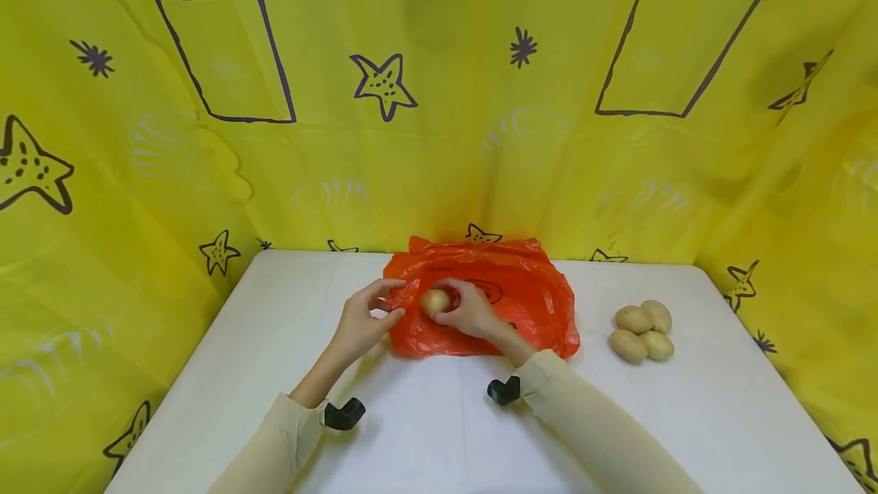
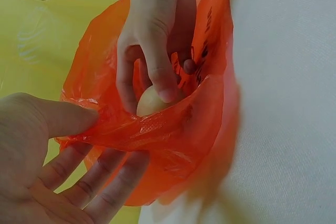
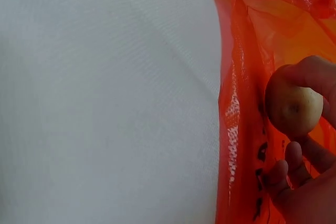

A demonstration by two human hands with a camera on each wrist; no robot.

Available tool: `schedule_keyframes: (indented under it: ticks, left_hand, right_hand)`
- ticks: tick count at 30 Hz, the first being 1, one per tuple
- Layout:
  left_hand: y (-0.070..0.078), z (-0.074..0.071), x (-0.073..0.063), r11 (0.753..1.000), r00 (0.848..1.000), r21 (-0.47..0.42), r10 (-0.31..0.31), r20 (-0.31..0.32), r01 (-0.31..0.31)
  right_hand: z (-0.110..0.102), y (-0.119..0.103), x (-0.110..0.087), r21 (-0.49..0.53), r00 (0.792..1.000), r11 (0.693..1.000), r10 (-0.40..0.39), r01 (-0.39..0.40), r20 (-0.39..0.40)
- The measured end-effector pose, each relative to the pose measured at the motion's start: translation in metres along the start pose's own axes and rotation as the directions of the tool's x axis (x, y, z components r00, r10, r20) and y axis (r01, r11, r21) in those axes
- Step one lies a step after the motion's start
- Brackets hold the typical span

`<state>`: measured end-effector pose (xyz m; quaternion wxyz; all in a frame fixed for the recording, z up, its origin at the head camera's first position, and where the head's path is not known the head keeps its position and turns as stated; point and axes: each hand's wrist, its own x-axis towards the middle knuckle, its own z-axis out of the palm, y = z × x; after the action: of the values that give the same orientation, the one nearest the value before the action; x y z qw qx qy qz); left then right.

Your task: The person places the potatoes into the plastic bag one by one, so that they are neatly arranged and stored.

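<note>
One potato [image 1: 435, 301] in hand, four potatoes [image 1: 643, 331] aside (one bag [image 1: 528, 303]).

Nothing legible is showing anywhere. The orange plastic bag [image 1: 507, 299] is carrying a dark printed mark on its upper side — an oval outline in the head view, broken strokes in both wrist views — but it is creasing and blurring too much to read.
</note>
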<state>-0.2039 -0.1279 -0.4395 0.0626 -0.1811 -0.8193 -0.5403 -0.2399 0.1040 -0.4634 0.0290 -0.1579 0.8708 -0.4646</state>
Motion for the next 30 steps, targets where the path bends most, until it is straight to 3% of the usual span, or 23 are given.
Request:
schedule_keyframes:
  ticks: [30]
  left_hand:
    - [-0.0013,0.0012,-0.0012,1.000,1.000,-0.007,0.003,-0.001,-0.003]
  right_hand:
    - [0.0049,0.0044,0.0061,0.093,0.999,0.996,0.006,-0.010,0.044]
